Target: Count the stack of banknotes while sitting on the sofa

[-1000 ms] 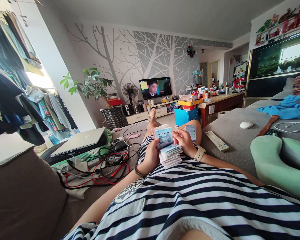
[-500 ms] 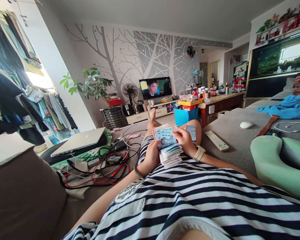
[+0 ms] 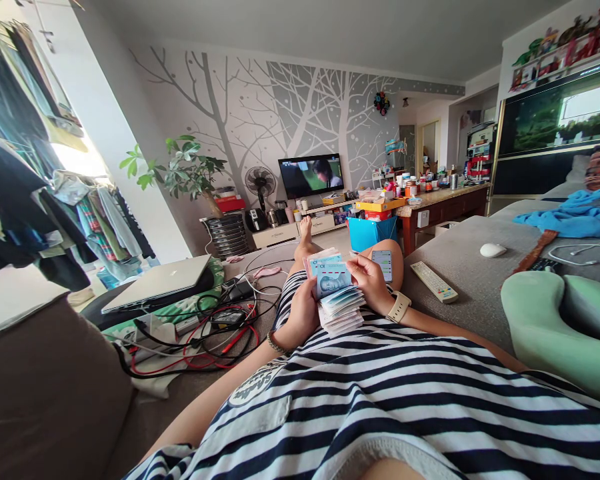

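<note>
A thick, fanned wad of banknotes point(image 3: 341, 310) is held over my lap, folded downward in its lower part. Its front note is blue with a printed portrait, and pinkish notes stick out behind the top. My left hand point(image 3: 304, 308) grips the wad from the left side, thumb on its face. At the upper right edge of the blue note, my right hand point(image 3: 373, 283) pinches with thumb and fingers. A phone point(image 3: 382, 265) with a lit screen rests on my leg just beyond the right hand.
Beside my right arm lie a remote control point(image 3: 434, 282), a white mouse point(image 3: 493, 250) and a green neck pillow point(image 3: 535, 327). Tangled cables point(image 3: 215, 327) and a closed laptop point(image 3: 157, 283) are on the left. A blue bin point(image 3: 373, 233) stands past my feet.
The front blue note has shifted slightly and its portrait now shows more fully. Both hands stay nearly in place around the wad. The television picture has changed.
</note>
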### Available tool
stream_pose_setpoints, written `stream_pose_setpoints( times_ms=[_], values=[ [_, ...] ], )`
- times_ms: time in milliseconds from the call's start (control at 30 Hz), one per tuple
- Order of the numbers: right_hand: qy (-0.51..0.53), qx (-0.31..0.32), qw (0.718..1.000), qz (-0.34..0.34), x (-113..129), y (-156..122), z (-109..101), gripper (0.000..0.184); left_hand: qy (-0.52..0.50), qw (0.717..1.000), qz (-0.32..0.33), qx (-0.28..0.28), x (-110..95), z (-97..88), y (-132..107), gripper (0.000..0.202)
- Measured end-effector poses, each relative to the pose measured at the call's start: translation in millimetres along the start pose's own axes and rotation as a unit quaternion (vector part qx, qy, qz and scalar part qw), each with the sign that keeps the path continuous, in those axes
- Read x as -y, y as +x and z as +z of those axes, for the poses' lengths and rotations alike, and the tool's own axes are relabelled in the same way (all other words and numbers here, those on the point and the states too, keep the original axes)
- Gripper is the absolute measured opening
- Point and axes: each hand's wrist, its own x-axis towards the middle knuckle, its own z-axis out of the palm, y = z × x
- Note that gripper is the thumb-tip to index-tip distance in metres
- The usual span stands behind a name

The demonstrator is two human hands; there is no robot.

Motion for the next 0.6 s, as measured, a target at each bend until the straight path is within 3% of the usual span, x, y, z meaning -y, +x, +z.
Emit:
stream_pose_setpoints(
  times_ms=[600],
  values=[
    [0.004,0.001,1.0,-0.005,2.6,-1.0,0.6,0.035,-0.008,1.0,-0.019,-0.004,-3.0,3.5,-2.5,0.011]
  ],
)
